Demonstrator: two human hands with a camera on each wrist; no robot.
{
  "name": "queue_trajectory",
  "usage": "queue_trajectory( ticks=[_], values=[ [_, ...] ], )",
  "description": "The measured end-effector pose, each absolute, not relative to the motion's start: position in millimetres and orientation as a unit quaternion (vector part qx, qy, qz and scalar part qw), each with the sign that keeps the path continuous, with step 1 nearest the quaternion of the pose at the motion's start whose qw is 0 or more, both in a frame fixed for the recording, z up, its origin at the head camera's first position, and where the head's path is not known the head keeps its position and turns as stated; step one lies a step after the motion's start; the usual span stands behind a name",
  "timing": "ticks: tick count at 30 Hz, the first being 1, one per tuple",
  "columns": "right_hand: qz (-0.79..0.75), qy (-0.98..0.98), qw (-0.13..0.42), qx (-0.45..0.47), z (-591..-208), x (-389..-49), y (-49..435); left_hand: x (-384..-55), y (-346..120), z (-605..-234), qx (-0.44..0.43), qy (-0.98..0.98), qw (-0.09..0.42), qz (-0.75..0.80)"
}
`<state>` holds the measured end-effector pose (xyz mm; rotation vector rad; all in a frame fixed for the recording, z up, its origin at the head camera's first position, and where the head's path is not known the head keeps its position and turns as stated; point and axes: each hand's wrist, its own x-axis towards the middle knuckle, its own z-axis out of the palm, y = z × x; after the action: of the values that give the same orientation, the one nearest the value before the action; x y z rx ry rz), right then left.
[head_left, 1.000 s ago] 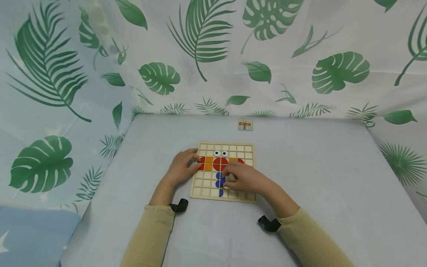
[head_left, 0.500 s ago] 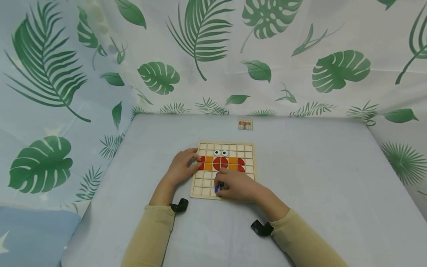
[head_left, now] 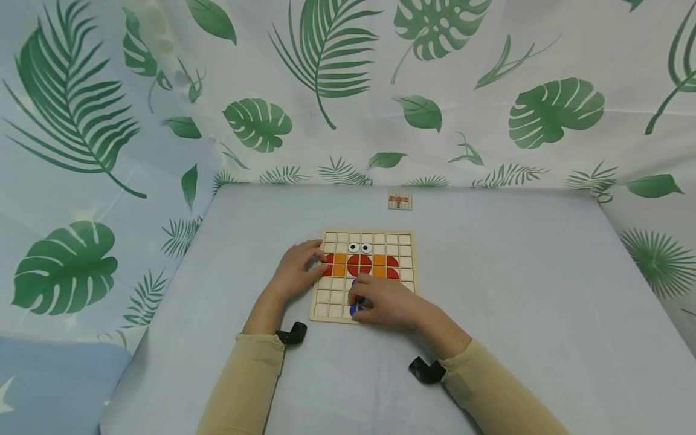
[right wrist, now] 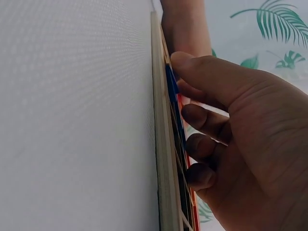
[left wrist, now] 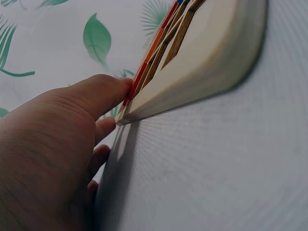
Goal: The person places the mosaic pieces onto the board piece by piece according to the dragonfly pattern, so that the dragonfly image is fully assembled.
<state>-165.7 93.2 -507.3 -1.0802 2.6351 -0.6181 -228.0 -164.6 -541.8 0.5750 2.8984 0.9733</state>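
A square wooden grid board (head_left: pixel 406 240) lies on the table, with two eye discs (head_left: pixel 360 248), red curved tiles (head_left: pixel 359 264) and orange squares (head_left: pixel 339 264) set in it. My left hand (head_left: pixel 293 272) rests at the board's left edge. Its thumb touches a red tile there, as the left wrist view (left wrist: pixel 137 84) also shows, and the other fingers lie along the side. Over the lower middle, my right hand (head_left: pixel 388 299) pinches a blue tile (right wrist: pixel 172 79) with curled fingers, thumb tip right on it. Other blue tiles (head_left: pixel 355 310) are partly hidden beneath this hand.
A small patterned card (head_left: pixel 400 200) lies behind the board near the table's back edge. The pale tablecloth (head_left: pixel 516 272) spreads around the board. Leaf-printed cloth (head_left: pixel 348 90) hangs at the back and sides. Black wrist cameras (head_left: pixel 426 370) stick out from both sleeves.
My right hand has moved left and toward the lower blue tiles, uncovering the right-hand orange and red tiles. It has barely moved in the last half second. The left hand stays put.
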Motion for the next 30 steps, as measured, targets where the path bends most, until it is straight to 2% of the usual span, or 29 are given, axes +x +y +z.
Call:
queue_trajectory(
  ticks=[18,30],
  values=[
    [-0.215,0.887,0.110,-0.393,-511,-168,99,-228,-163,-541,0.182,0.932,0.023,0.312],
    [-0.269,0.890,0.109,-0.351,-502,-171,110,-223,-168,-550,0.170,0.936,0.033,0.307]
  ],
)
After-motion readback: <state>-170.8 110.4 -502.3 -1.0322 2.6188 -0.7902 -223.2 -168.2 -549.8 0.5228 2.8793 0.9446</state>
